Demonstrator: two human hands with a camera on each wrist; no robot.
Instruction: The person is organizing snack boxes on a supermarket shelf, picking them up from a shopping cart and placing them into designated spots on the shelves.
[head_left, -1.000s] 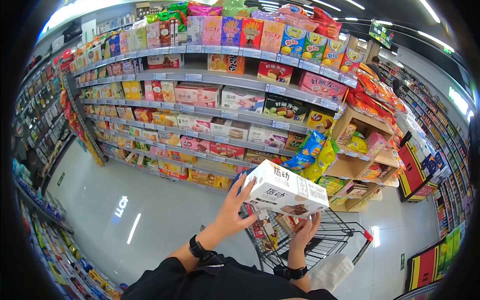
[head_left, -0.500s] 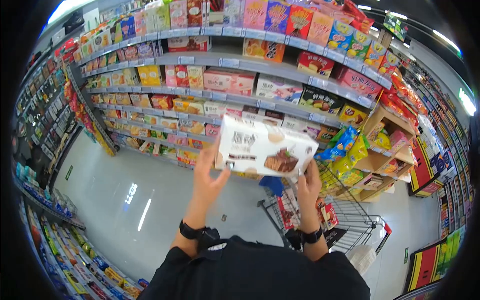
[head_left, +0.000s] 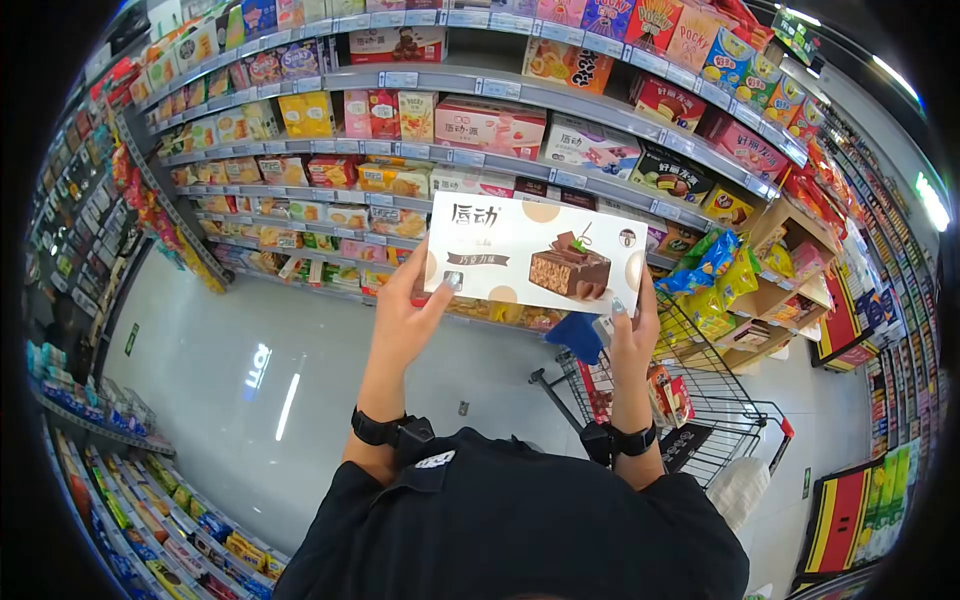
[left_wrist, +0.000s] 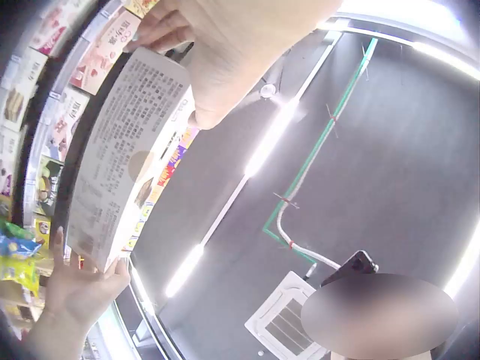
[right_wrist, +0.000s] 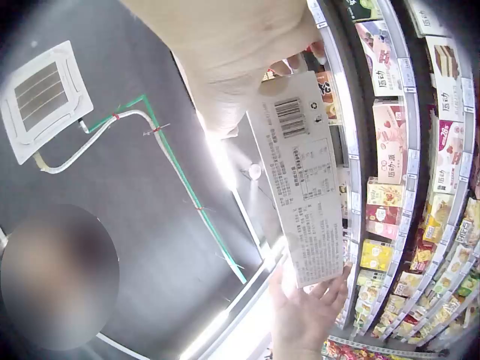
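Observation:
A white cake box (head_left: pixel 530 250) printed with a chocolate-topped cake is held up in front of the shelves, its broad face turned towards the head camera. My left hand (head_left: pixel 403 318) grips its left end, thumb on the front face and fingers behind. At the right end my right hand (head_left: pixel 634 340) holds it the same way, thumb at the lower corner. Dense small print covers the side of the box (left_wrist: pixel 124 142) in the left wrist view. A barcode shows on that side of the box (right_wrist: pixel 300 172) in the right wrist view, near my right hand.
A wire shopping cart (head_left: pixel 725 410) stands at the right, with red packages (head_left: pixel 670 395) inside and a blue item (head_left: pixel 575 338) at its far end. Curved shelves (head_left: pixel 420 155) of boxed snacks run across the front. Bagged snacks (head_left: pixel 715 275) hang beside a wooden rack (head_left: pixel 790 265).
Both hands have lifted the box from above the cart and turned it, so its broad front now faces the head camera. The cart sits farther right in view.

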